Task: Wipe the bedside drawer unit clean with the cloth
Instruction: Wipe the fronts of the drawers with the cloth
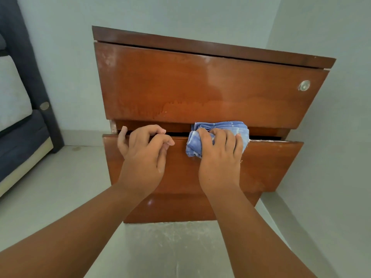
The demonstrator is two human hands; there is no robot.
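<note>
The brown wooden bedside drawer unit (200, 81) stands against the wall in front of me, its middle drawer (271, 163) pulled slightly out. My right hand (219, 157) grips a bunched blue cloth (220, 126) and presses it on the top edge of that middle drawer, right of centre. My left hand (143, 151) rests on the same drawer edge at the left, fingers curled over the rim and thumb on the front. A round silver lock (304, 85) sits on the top drawer's right side.
A dark blue bed frame with a pale mattress (18, 109) stands at the left. Grey tiled floor (66, 177) runs under and around the unit. A pale wall corner closes in on the right.
</note>
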